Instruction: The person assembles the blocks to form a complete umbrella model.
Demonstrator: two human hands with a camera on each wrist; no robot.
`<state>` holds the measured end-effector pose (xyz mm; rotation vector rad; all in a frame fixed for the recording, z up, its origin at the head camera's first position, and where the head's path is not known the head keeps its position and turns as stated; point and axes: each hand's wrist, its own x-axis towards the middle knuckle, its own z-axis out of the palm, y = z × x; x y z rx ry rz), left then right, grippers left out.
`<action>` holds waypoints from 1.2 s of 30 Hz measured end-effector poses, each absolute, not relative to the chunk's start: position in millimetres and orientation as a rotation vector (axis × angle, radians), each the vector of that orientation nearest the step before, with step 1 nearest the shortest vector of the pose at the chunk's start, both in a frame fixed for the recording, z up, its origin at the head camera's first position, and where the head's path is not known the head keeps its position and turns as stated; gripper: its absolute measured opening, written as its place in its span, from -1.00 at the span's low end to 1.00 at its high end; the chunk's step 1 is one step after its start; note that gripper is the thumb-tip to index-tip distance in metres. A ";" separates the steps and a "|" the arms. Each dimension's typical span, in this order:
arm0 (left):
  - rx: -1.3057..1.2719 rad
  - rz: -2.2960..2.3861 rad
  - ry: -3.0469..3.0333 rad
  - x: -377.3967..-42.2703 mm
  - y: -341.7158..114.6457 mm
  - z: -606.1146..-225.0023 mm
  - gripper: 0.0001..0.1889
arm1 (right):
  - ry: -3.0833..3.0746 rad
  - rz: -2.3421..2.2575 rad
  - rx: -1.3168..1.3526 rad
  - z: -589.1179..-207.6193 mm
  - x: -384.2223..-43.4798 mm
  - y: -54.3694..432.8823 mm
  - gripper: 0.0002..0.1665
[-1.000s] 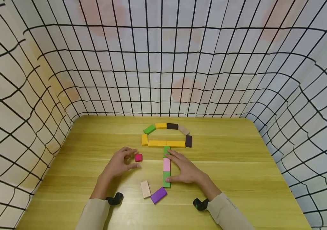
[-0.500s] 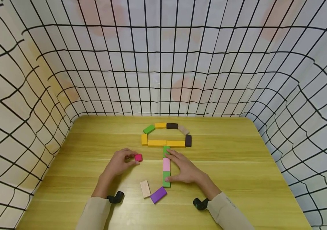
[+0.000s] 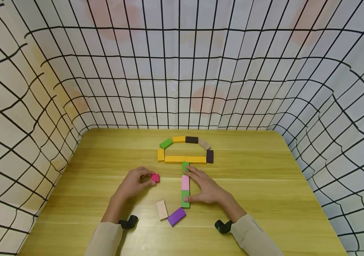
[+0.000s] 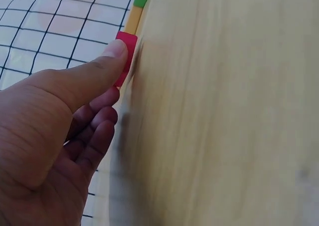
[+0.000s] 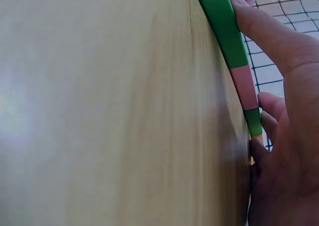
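Note:
Between thumb and fingertips, my left hand (image 3: 133, 183) pinches a red block (image 3: 155, 178), left of the middle row. The left wrist view shows the thumb (image 4: 102, 69) pressed on the red block's face. Lying end to end, a far green block (image 3: 184, 165), a pink block (image 3: 185, 182) and a near green block (image 3: 185, 204) make a straight row toward me. My right hand (image 3: 209, 188) spans this row with fingers spread, its thumb touching the near green block and its fingertips at the far green one. A beige block (image 3: 162, 210) and a purple block (image 3: 177, 216) lie nearer me.
Beyond the row, two yellow blocks (image 3: 174, 159) lie crosswise. Several yellow, green, black and beige blocks curve behind them, among them a black block (image 3: 191, 140). A black wire grid (image 3: 178, 78) with pale cloth behind encloses the wooden table (image 3: 249, 160) at back and sides.
My left thumb and fingers have closed on the red block and shifted it slightly right and toward me. The right hand and the other blocks have stayed put.

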<state>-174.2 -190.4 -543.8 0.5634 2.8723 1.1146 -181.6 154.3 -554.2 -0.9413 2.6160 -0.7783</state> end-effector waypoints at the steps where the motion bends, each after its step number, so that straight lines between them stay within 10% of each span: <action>1: 0.571 1.109 2.866 -173.0 -189.9 -543.6 -0.69 | 2.615 -0.781 -0.940 -554.2 -181.8 154.3 0.30; 36: 0.818 1.099 2.730 -137.4 -178.0 -543.3 -0.73 | 2.602 -0.798 -0.901 -556.9 -182.8 155.0 0.31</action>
